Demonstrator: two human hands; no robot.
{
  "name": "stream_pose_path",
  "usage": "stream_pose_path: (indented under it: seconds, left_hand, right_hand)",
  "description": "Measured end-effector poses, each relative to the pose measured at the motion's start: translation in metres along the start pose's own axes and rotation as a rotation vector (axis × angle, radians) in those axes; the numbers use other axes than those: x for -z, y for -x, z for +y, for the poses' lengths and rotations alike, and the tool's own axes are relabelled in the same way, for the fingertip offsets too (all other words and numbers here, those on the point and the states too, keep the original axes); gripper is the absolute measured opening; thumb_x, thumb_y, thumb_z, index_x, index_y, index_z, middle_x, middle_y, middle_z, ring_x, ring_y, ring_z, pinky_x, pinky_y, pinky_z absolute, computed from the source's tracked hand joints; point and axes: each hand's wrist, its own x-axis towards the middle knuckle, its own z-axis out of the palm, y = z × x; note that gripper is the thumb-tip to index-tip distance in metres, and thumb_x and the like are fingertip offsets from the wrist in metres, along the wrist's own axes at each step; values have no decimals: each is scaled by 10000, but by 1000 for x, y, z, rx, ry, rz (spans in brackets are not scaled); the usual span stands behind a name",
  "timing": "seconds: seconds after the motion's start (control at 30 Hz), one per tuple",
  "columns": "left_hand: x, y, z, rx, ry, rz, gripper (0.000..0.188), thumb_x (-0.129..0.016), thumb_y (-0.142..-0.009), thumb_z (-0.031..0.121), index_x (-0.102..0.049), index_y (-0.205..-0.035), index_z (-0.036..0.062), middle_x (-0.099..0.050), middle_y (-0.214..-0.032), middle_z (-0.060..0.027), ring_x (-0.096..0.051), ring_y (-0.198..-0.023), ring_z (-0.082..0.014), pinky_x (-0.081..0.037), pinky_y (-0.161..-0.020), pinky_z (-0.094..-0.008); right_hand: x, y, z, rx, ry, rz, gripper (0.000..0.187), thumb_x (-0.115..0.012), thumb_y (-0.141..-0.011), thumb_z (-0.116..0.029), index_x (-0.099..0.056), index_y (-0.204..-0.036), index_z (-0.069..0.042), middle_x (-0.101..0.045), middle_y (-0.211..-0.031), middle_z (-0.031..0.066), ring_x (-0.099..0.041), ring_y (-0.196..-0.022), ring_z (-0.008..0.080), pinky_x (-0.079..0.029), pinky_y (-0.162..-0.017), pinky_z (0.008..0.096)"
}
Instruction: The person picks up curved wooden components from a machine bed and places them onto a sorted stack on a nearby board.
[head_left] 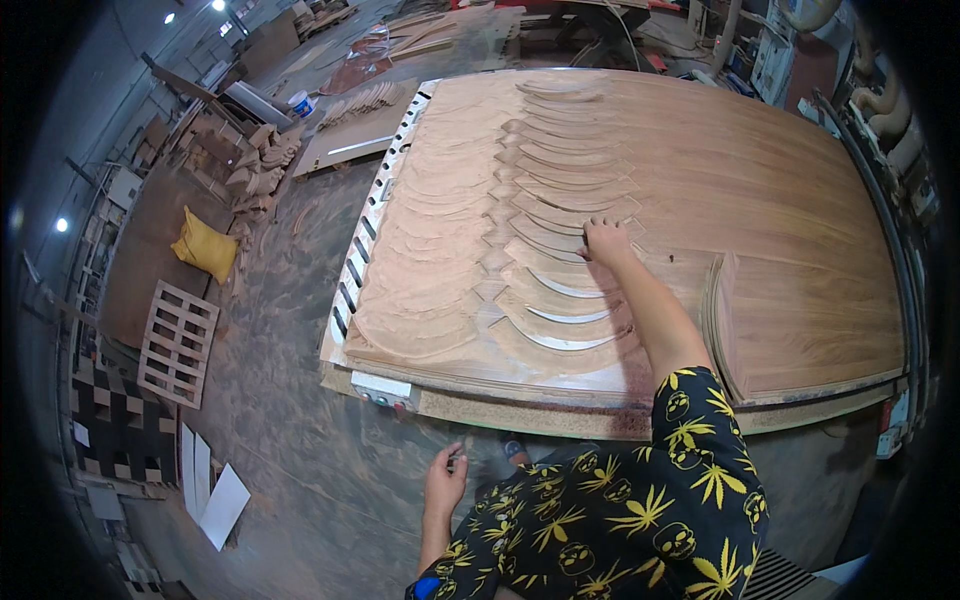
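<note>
A large wood-veneer sheet [770,200] lies on a machine table, with a column of curved pieces cut into it. My right hand [606,241] reaches over the cut column, its fingers closed at the right end of a curved wooden strip [545,232]. Just nearer to me, pale crescent gaps [568,342] show where the sheet is cut through. To the right of my forearm, several curved strips lie together in a stack [718,315]. My left hand [445,480] hangs low beside the table's near edge, fingers curled; whatever is in them is too small to name.
Fine sawdust [425,230] covers the left part of the sheet. A control box [382,388] juts from the table's near left corner. On the floor to the left are a yellow sack [205,246], a slotted wooden panel [178,343] and white boards [224,507]. Offcuts [265,165] are heaped farther back.
</note>
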Motion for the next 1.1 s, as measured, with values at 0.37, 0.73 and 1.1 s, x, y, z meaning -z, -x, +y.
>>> stream_pose_path:
  seconds: [0.37, 0.73, 1.1]
  left_hand:
    - [-3, -10, 12, -22, -93, -26, 353, -648, -910, 182, -628, -1229, 31, -696, -1099, -161, -671, -918, -264, -525, -776, -360]
    - [-8, -14, 8, -37, -128, -71, 356, -651, -905, 214, -637, -1232, 74, -692, -1105, -162, -672, -904, -276, -526, -782, -364]
    - [5, -4, 1, -32, -145, -44, 361, -643, -926, 185, -621, -1258, 44, -695, -1122, -156, -673, -940, -243, -529, -782, -351]
  right_hand:
    - [-17, 45, -21, 68, -65, 201, 399, -700, -835, -406, -645, -1034, -63, -616, -1149, 124, -580, -1107, 316, -465, -911, 477]
    - [-7, 60, -64, 71, -374, -49, 313, -665, -829, -355, -697, -938, -64, -706, -904, 148, -676, -915, 329, -465, -849, 475]
    - [-26, 5, -15, 16, 7, 127, 283, -655, -836, -252, -669, -1071, -95, -622, -1182, 94, -579, -1154, 295, -471, -930, 511]
